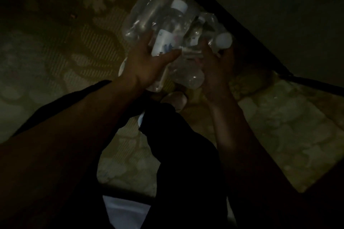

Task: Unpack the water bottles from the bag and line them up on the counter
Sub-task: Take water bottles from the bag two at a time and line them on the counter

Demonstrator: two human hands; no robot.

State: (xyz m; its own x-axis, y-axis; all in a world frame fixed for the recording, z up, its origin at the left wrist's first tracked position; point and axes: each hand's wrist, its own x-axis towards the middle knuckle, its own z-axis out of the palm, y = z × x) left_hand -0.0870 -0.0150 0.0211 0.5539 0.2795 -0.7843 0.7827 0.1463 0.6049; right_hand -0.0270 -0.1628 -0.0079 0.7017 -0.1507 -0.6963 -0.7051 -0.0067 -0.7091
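Water bottles [173,29], clear plastic and bundled in a crinkled clear plastic bag [149,11], are held between 2 bare hands in a very dim scene, seen from above. The left hand [147,65] reaches in from the lower left, its fingers spread and pressed against the near side of the bundle, the thumb lying across a bottle with a white label [163,42] and a white cap [179,5]. That bottle sits just above and between the 2 hands. The right hand [216,72] comes up from the lower right and curls around the bundle's right side, fingers closed on the plastic. A second white cap [224,40] shows just above the right hand's fingertips, touching them. The rounded base of another bottle [193,78] lies low between the 2 palms. How many bottles the bag holds cannot be told. Beneath the hands is a patterned floor [61,46] in pale and dark tones. A dark edge [232,24] runs diagonally just beyond the bundle on the upper right. Dark clothing [186,145] fills the lower centre between the forearms.
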